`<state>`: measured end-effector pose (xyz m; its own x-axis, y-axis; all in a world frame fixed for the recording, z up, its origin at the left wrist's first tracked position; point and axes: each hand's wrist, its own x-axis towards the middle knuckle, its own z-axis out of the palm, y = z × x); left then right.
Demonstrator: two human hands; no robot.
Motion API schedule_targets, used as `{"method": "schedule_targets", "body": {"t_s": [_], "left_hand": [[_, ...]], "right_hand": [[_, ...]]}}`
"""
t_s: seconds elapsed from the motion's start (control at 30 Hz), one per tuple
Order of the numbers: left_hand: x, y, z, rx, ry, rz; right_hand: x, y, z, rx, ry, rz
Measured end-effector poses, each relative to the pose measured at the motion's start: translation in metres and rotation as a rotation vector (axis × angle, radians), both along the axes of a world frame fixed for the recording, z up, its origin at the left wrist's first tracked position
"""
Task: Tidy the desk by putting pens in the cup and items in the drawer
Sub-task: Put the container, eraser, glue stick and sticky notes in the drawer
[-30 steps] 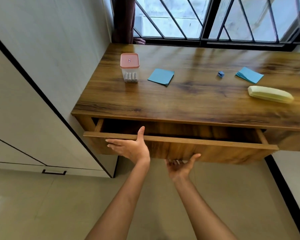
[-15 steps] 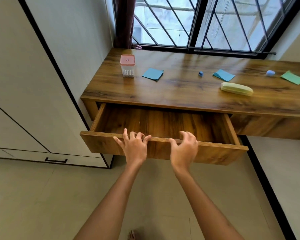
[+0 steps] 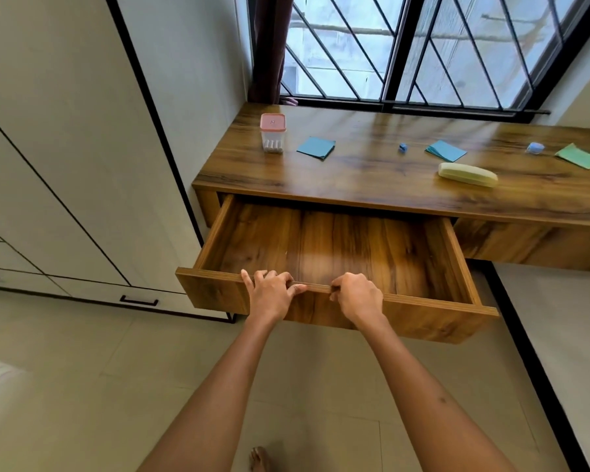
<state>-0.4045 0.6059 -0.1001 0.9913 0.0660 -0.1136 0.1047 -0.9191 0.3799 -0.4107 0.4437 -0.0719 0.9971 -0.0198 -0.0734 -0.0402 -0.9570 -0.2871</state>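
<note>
The wooden drawer (image 3: pixel 423 321) under the desk (image 3: pixel 355 178) stands pulled far out, its inside bare. My left hand (image 3: pixel 269 294) and my right hand (image 3: pixel 358 298) both grip the top edge of the drawer front, fingers curled over it. On the desk lie a pale yellow pencil case (image 3: pixel 467 174), two blue paper pads (image 3: pixel 316 148) (image 3: pixel 445 150), a green pad (image 3: pixel 578 155), a small blue sharpener (image 3: pixel 402 147) and a light blue eraser (image 3: pixel 534 147). A clear container with a pink lid (image 3: pixel 273 132) stands at the far left of the desk.
A white wardrobe (image 3: pixel 65 165) with black trim and low drawers fills the left side. A barred window (image 3: pixel 423 49) runs behind the desk, with a dark curtain (image 3: pixel 269 46) in the corner. Tiled floor lies below, with my foot (image 3: pixel 260 458) at the bottom edge.
The drawer has come from barely open to pulled far out. Both hands moved from under and against the front panel to gripping its top edge.
</note>
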Motion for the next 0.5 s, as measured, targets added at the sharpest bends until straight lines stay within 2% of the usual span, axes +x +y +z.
{"method": "schedule_targets", "body": {"t_s": [0.33, 0.5], "left_hand": [[-0.02, 0.004, 0.008, 0.014, 0.024, -0.018], [-0.017, 0.007, 0.015, -0.072, 0.078, 0.015]], "right_hand": [[-0.017, 0.0, -0.002, -0.031, 0.005, 0.025], [-0.01, -0.003, -0.002, -0.039, 0.082, 0.072]]}}
